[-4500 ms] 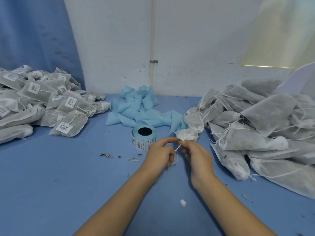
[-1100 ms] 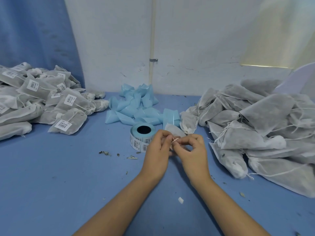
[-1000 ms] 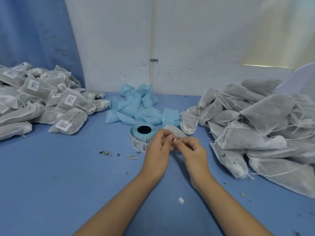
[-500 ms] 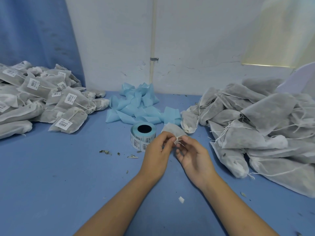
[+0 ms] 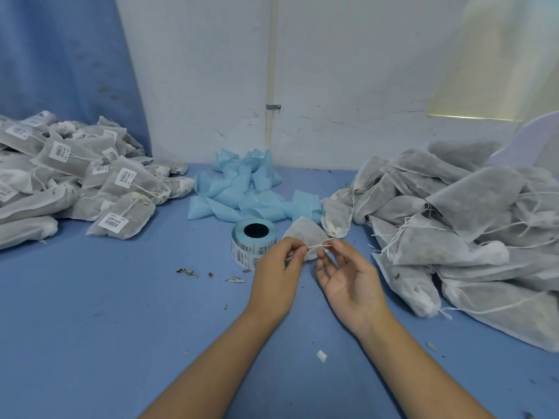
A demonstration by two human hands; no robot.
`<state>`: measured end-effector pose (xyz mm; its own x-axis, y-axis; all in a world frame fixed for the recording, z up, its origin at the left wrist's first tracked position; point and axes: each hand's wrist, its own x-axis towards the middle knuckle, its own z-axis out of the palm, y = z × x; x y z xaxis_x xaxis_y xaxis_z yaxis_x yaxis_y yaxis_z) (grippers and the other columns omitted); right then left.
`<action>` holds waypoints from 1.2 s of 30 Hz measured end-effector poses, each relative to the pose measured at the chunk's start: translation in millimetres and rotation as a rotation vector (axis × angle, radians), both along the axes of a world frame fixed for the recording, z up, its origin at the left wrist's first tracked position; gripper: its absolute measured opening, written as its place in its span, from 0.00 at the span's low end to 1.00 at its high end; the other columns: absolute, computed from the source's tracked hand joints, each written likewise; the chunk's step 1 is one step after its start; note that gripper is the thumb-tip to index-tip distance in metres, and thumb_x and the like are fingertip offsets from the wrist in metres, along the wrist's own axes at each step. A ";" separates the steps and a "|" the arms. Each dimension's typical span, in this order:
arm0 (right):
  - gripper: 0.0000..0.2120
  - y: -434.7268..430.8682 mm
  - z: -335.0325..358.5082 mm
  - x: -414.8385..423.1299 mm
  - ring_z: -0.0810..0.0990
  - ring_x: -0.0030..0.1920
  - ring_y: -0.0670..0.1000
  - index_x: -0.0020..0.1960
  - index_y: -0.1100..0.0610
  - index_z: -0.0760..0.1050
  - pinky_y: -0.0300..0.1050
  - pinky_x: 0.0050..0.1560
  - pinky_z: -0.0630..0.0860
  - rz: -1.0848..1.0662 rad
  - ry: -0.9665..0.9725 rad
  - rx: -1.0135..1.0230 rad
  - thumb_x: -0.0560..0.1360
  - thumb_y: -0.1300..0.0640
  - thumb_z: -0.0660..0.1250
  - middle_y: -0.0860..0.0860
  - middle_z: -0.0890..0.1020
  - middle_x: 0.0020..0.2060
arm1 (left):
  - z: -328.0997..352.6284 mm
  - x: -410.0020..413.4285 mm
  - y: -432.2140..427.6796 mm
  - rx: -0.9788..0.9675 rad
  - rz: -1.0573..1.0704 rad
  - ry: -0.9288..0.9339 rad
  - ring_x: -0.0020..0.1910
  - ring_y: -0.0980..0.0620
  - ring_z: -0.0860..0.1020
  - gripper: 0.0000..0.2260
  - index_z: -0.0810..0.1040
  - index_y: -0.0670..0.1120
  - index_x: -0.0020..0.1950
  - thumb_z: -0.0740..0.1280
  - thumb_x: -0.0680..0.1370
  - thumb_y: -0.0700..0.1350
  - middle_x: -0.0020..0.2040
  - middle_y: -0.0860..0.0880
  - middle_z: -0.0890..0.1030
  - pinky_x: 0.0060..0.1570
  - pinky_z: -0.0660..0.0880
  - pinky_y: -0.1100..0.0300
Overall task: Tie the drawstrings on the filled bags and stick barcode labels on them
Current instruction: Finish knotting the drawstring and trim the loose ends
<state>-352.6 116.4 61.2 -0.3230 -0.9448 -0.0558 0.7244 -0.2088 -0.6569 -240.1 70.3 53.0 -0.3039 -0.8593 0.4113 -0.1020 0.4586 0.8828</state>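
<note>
Left hand [image 5: 276,273] and right hand [image 5: 351,279] each pinch an end of the string [image 5: 317,245], taut between them, bag [image 5: 304,234] just beyond; roll [image 5: 252,246] beside the left.

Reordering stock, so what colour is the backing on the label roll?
Light blue on the label roll, seen in the head view.

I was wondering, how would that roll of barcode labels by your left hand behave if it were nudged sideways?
The label roll stands on its flat end, core hole facing up, so it would probably slide rather than roll. With its hollow core it is likely light, so a light push should shift it across the blue table.
</note>
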 end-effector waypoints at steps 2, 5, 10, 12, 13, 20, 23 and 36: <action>0.01 0.0 -0.4 -0.6 0.79 0.38 0.47 0.39 0.57 0.78 0.37 0.38 0.77 -0.005 -0.018 -0.002 0.67 0.61 0.68 0.49 0.81 0.37 | -0.1 -0.3 0.8 0.002 0.002 -0.009 0.39 0.63 0.75 0.05 0.77 0.47 0.46 0.63 0.80 0.41 0.40 0.56 0.78 0.42 0.70 0.73; 0.01 -0.3 -0.9 -1.4 0.79 0.38 0.47 0.40 0.57 0.78 0.36 0.38 0.77 -0.009 -0.026 -0.004 0.67 0.61 0.68 0.49 0.82 0.38 | 0.2 -1.0 0.4 0.009 0.006 -0.015 0.39 0.63 0.75 0.05 0.77 0.47 0.46 0.63 0.80 0.41 0.39 0.56 0.78 0.41 0.69 0.73; 0.04 -1.6 -0.8 -0.5 0.79 0.39 0.46 0.42 0.57 0.77 0.36 0.39 0.78 -0.017 0.004 -0.010 0.68 0.60 0.69 0.48 0.83 0.41 | -0.1 -0.5 0.9 0.023 -0.010 -0.016 0.40 0.59 0.76 0.05 0.77 0.46 0.46 0.63 0.80 0.41 0.39 0.54 0.78 0.41 0.71 0.71; 0.05 -1.4 -0.4 -0.3 0.80 0.40 0.46 0.44 0.57 0.77 0.36 0.39 0.78 -0.029 0.003 -0.013 0.68 0.60 0.68 0.48 0.83 0.41 | 0.0 -0.6 1.3 0.029 -0.016 -0.017 0.40 0.58 0.76 0.05 0.77 0.46 0.45 0.63 0.80 0.41 0.39 0.54 0.79 0.42 0.71 0.70; 0.05 -1.0 -0.2 -0.2 0.80 0.41 0.46 0.44 0.57 0.76 0.35 0.39 0.78 -0.035 0.002 -0.015 0.68 0.60 0.68 0.48 0.84 0.41 | 0.1 -0.7 1.2 0.033 -0.017 -0.015 0.40 0.58 0.77 0.06 0.77 0.47 0.45 0.63 0.80 0.41 0.39 0.54 0.79 0.42 0.72 0.70; 0.05 -0.4 0.3 1.3 0.81 0.46 0.46 0.43 0.55 0.75 0.36 0.46 0.78 -0.063 0.020 -0.019 0.68 0.61 0.68 0.47 0.85 0.47 | 0.1 -0.5 0.8 0.064 -0.026 -0.002 0.43 0.53 0.78 0.08 0.76 0.50 0.43 0.63 0.80 0.41 0.39 0.53 0.79 0.45 0.74 0.65; 0.04 -0.7 -0.5 0.2 0.81 0.46 0.45 0.42 0.55 0.75 0.36 0.45 0.79 -0.061 0.016 -0.029 0.68 0.61 0.68 0.48 0.85 0.50 | 0.0 -1.0 0.9 0.074 -0.023 -0.012 0.43 0.52 0.79 0.07 0.76 0.50 0.43 0.63 0.80 0.41 0.40 0.51 0.80 0.46 0.74 0.63; 0.04 -2.3 -0.5 -2.0 0.76 0.32 0.46 0.37 0.57 0.75 0.37 0.36 0.76 0.026 0.000 0.046 0.64 0.59 0.69 0.49 0.77 0.32 | -5.4 -1.5 0.6 -0.215 0.171 -0.287 0.43 0.57 0.73 0.03 0.75 0.47 0.49 0.62 0.79 0.44 0.44 0.54 0.77 0.41 0.66 0.67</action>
<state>-354.6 114.2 60.7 -0.2988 -0.9491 -0.0993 0.7293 -0.1600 -0.6652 -241.6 70.9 47.6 -0.2929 -0.8109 0.5066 -0.4210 0.5851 0.6932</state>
